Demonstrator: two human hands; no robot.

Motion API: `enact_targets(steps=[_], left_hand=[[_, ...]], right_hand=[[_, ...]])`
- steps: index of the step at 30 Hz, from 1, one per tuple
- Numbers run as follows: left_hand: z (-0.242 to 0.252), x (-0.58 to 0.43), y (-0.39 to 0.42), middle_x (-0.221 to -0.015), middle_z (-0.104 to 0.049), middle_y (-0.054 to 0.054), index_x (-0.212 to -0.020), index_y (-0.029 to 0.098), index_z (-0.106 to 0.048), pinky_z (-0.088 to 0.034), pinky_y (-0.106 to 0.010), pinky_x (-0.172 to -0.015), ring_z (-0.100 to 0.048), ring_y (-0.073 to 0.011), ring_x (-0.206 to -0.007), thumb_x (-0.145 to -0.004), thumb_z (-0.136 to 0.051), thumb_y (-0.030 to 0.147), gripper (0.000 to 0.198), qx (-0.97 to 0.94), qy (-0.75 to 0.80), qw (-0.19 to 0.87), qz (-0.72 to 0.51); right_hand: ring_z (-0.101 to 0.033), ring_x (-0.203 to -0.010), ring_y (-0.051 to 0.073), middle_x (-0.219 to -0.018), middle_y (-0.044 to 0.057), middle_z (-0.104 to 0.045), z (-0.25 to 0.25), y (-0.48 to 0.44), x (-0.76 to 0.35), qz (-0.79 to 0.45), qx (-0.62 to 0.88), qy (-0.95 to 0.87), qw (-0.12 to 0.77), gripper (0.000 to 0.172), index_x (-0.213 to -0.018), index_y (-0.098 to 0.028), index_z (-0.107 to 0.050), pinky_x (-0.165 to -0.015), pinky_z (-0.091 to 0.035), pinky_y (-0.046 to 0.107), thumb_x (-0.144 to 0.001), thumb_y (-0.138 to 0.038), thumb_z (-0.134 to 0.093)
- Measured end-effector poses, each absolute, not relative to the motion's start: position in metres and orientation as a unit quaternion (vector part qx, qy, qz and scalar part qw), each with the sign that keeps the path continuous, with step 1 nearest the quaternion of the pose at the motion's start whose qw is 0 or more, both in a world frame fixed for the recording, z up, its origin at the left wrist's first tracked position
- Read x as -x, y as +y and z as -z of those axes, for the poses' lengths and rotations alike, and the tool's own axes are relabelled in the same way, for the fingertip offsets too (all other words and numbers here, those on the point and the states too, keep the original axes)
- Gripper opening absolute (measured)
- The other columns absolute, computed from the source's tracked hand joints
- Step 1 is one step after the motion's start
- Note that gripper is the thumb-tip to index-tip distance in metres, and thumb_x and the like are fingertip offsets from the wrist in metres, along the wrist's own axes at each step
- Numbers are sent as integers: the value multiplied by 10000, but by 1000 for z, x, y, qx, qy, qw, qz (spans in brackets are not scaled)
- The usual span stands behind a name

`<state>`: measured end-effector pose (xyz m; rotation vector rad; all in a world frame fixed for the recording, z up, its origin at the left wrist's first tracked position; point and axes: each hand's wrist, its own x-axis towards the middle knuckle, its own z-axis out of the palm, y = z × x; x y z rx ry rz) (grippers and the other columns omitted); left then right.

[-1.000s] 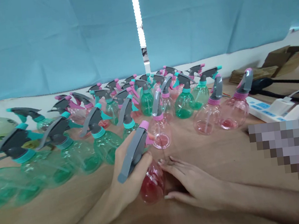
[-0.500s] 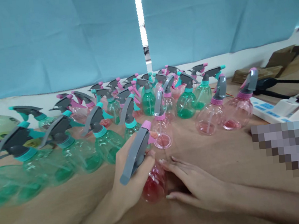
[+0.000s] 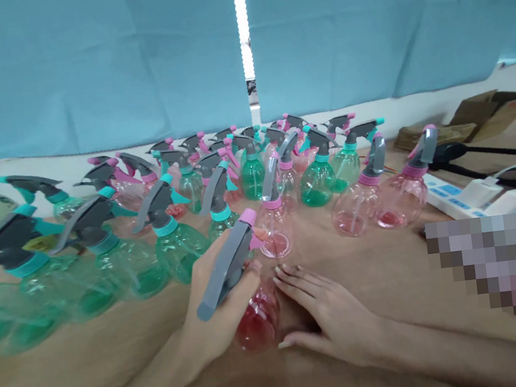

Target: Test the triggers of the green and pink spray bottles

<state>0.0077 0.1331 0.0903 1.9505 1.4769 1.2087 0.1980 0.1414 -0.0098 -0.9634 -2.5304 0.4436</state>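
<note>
My left hand [image 3: 222, 284] is wrapped around the neck of a pink spray bottle [image 3: 257, 321], which stands on the table close to me. Its grey trigger head with a pink nozzle points away from me and up to the right; the collar is hidden by my fingers. Reddish liquid shows in the bottle's lower part. Just right of it, my right hand [image 3: 329, 309] lies palm down with fingers stretched out and thumb apart, holding nothing. Directly beyond my hands stands another pink spray bottle [image 3: 275, 232]. A green spray bottle [image 3: 181, 252] is to the left.
Several green and pink spray bottles crowd the wooden table [image 3: 365, 280] at the left and back. Two pink ones stand at right, near a white power strip [image 3: 454, 196] with plugs and a cardboard box [image 3: 477, 112]. A blue cloth [image 3: 85, 70] hangs behind.
The view has shifted slightly, so most things sit a little further left. My right hand's fingers now lie straighter beside the bottle. My left hand keeps its grip.
</note>
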Motion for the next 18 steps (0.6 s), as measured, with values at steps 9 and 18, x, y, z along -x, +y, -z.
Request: enact_targets(steps=[9,18], left_hand=[[-92,-7,132,-702,-568,22,-726,232,-515,-466,-280,-579,-563,-157,-633,-763,-505,253,44,-701,524,217,-431],[-83,0,133,-716,-565,25,-772,236,-532,-472,-272,-590,-560,-152,-643,-799,-507,239,37,-712,506,233,-428]], right_hand=[[-366,-1352,311,-1448,186,-399,8,142,-199,-148,344,-910,179,776,-1388,-60,-442,-1098,-336,506,-847,-610,-528],[-374,-1348,295,-1446,177,-398,6,142,-199,-144,347,-911,168,730,-1380,-50,-446,-1102,-339,485,-880,-580,-498]])
